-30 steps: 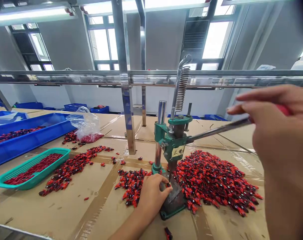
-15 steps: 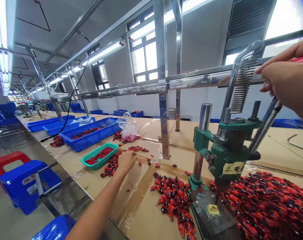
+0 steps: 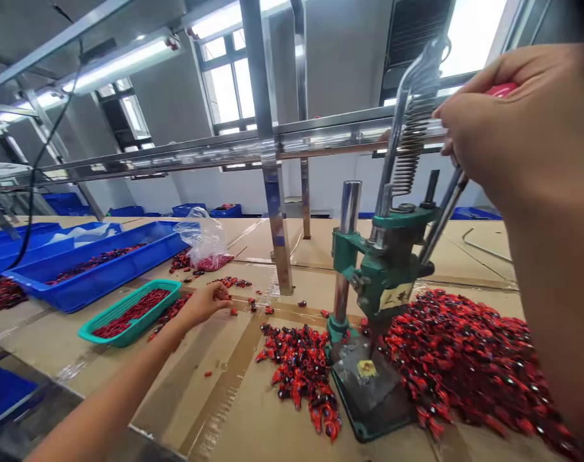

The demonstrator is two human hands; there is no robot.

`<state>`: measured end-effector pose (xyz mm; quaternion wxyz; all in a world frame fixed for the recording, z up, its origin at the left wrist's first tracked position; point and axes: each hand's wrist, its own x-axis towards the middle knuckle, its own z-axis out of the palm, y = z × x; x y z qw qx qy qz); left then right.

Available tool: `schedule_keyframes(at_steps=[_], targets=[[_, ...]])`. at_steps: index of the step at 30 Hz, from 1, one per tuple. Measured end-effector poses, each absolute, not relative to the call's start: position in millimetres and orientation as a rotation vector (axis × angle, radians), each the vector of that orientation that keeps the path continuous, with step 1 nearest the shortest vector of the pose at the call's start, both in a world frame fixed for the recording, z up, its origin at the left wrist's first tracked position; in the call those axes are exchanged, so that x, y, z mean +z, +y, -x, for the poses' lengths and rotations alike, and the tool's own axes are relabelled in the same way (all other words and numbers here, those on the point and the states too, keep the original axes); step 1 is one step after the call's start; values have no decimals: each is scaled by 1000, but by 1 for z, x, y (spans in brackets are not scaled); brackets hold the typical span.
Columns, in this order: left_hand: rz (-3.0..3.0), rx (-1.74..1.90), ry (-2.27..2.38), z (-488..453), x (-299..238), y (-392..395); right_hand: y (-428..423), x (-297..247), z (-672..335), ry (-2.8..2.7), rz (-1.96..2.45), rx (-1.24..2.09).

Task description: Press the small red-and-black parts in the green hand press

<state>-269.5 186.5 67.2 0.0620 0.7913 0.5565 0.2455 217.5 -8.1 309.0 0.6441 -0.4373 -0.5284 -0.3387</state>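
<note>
A green hand press (image 3: 376, 276) stands on the cardboard-covered table (image 3: 142, 378). My right hand (image 3: 504, 122) is closed round the red grip of its raised lever (image 3: 443, 208). My left hand (image 3: 206, 301) reaches far left, fingers curled over a strip of small red-and-black parts (image 3: 174, 310) beside a teal basket (image 3: 128, 314). What the fingers hold is hidden. A small pile of the same parts (image 3: 301, 366) lies left of the press base. A large heap (image 3: 460, 353) lies to its right.
Blue bins (image 3: 94, 269) with more parts sit at the back left, with a clear plastic bag (image 3: 203, 240) beside them. A steel post (image 3: 273, 192) and a horizontal rail (image 3: 224, 151) cross behind the press. A blue stool (image 3: 3, 391) stands below the table's left edge.
My left hand left the press die, swung out to the scattered parts on the left and stays there. My right hand raised the lever from low to high. The camera turned left.
</note>
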Motion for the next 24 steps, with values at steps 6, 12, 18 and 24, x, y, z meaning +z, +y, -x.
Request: schedule_keyframes(at_steps=[6, 12, 18, 24], targets=[[-1966, 888, 1214, 93, 38, 72, -19, 321, -202, -1263, 1020, -613], [-2105, 920, 1260, -8, 15, 19, 1, 328, -202, -1267, 833, -596], [-2118, 912, 1162, -10, 6, 37, 4, 327, -203, -1282, 832, -602], [-2330, 992, 1058, -10, 0, 38, 6, 324, -200, -1255, 799, -595]])
